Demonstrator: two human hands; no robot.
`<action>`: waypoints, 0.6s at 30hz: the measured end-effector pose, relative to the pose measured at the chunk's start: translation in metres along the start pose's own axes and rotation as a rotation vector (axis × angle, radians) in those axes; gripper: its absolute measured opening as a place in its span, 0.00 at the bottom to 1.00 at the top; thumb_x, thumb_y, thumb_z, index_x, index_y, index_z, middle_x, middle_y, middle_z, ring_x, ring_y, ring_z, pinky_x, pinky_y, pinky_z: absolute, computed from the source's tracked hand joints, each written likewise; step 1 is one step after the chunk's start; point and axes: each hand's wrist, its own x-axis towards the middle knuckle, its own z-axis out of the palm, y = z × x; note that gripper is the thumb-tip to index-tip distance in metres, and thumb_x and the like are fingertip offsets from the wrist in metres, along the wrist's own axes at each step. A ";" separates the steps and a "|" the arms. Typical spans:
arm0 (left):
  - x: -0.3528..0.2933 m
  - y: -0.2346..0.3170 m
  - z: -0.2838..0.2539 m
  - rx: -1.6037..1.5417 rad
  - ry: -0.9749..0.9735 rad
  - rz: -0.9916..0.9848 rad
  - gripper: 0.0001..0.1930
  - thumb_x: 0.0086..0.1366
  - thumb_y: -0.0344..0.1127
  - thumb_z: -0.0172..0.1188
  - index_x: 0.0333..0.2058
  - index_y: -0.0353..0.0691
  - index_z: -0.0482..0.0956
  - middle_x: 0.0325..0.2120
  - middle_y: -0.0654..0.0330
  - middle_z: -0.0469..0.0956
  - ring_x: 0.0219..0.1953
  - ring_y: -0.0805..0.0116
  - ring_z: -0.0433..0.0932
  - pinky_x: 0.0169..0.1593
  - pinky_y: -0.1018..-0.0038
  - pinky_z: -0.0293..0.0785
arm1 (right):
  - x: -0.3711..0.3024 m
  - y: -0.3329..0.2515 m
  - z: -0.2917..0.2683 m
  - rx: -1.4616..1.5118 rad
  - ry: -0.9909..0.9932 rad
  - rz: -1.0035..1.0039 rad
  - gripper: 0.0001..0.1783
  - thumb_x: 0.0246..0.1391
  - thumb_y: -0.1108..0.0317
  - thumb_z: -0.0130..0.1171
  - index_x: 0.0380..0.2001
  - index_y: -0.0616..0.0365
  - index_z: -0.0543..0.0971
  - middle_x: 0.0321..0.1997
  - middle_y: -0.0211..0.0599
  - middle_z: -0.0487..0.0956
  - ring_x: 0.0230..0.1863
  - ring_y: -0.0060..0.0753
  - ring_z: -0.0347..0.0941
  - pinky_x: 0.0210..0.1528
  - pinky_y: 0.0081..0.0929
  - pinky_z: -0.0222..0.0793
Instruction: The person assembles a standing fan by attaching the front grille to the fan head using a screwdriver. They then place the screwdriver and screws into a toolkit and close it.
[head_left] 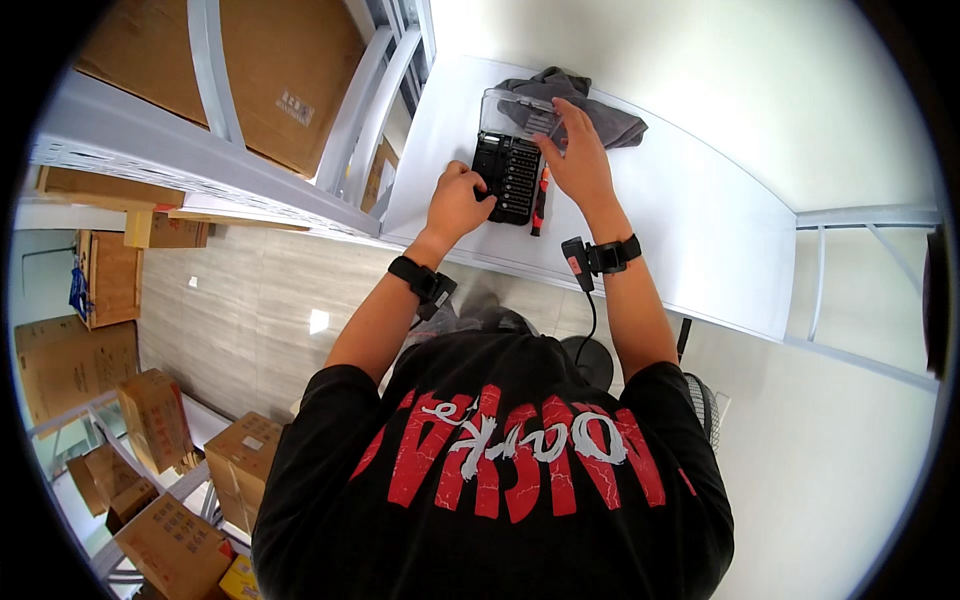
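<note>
A black case with rows of small screwdriver bits lies on the white table, its clear lid raised at the far side. My left hand is closed at the case's left edge, fingers curled over the rim; some fingertips are hidden. My right hand is open, thumb and forefinger spread at the right edge of the lid and touching it. Beside the case, on its right, lies a red and black screwdriver. Behind the lid is a crumpled grey cloth.
The white table extends to the right. At left stands a metal shelf frame with a large cardboard box. More boxes are at the lower left. A cable hangs from my right wrist strap.
</note>
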 end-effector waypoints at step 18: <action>0.003 -0.024 -0.033 -0.356 0.191 -0.149 0.07 0.62 0.31 0.69 0.34 0.32 0.85 0.32 0.55 0.82 0.32 0.66 0.81 0.38 0.72 0.77 | -0.009 -0.012 -0.009 0.073 -0.004 0.076 0.13 0.62 0.59 0.64 0.43 0.56 0.79 0.41 0.39 0.85 0.39 0.42 0.83 0.41 0.32 0.77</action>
